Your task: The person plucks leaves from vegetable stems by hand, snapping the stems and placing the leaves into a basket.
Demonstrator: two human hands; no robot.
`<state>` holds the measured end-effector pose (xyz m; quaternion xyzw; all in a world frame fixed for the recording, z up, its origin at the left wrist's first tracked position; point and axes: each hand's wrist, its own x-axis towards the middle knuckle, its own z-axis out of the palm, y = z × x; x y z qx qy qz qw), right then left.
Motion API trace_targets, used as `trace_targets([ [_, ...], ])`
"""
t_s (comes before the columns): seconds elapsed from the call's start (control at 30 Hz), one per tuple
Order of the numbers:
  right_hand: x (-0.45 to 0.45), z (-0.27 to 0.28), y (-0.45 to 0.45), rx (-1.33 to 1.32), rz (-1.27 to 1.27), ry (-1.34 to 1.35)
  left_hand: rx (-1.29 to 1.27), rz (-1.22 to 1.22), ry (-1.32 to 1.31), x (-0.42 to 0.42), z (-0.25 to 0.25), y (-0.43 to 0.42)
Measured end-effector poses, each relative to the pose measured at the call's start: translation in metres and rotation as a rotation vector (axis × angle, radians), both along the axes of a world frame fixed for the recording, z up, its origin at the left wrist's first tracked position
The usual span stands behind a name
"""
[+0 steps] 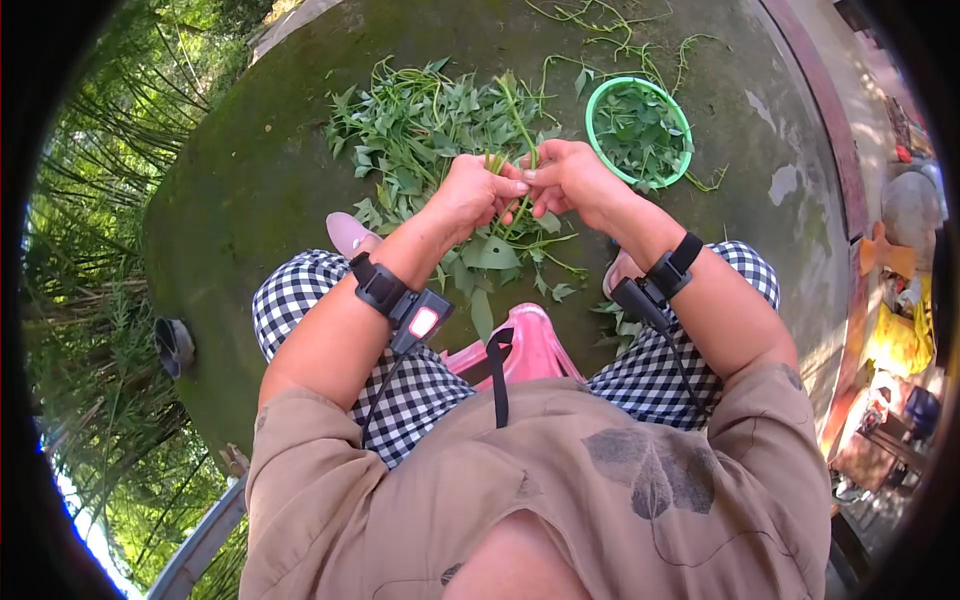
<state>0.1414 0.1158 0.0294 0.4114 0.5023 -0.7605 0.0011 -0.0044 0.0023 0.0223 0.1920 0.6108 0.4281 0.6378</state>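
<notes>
Mossy ground (250, 200) spreads below the fingers. Just beyond them, mostly to the left, lies a heap of leafy stems (410, 125). A pink stool (530, 345) stands nearer the body; a round green basket (687, 150) of leaves sits right of the fingers. The left hand (472, 190) and right hand (575, 180), fingertips together, both grip slender green stems (516, 108).

One left hand (472, 190) and one right hand (572, 178) holding one bunch of stems (524, 130), one leafy heap (420, 130) lying far, one green-rimmed basket (590, 120) standing far right, two wristbands (380, 287) showing, two pink shoes (348, 234) resting, one pink stool (535, 340) standing near
</notes>
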Motion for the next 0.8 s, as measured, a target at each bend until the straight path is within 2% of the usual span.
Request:
trace_targets([
  [0.07, -0.001, -0.002, -0.001, -0.042, 0.004, 0.007, 0.037, 0.011, -0.018, 0.001, 0.0, 0.005],
  [0.2, 0.002, -0.005, 0.007, -0.059, 0.007, 0.007, 0.215, -0.083, 0.15, 0.006, -0.007, 0.01],
  [0.3, 0.007, -0.005, 0.005, -0.158, 0.012, 0.011, 0.168, -0.278, 0.483, -0.003, -0.011, 0.009],
  [0.4, 0.014, -0.005, 0.007, -0.184, 0.107, 0.06, 0.361, -0.273, 1.207, -0.012, -0.026, 0.002],
  [0.5, 0.016, 0.006, 0.014, -0.174, -0.003, 0.148, 0.097, 0.049, 0.387, -0.02, -0.02, 0.001],
  [0.53, 0.016, 0.008, 0.02, -0.188, -0.002, 0.165, 0.08, 0.128, 0.234, -0.016, -0.02, 0.001],
  [0.67, 0.015, 0.02, 0.027, -0.194, 0.018, 0.181, -0.05, 0.177, 0.235, -0.011, -0.027, -0.001],
  [0.8, 0.014, 0.019, 0.03, -0.063, 0.031, 0.116, 0.05, 0.203, 0.305, -0.01, -0.023, 0.003],
])
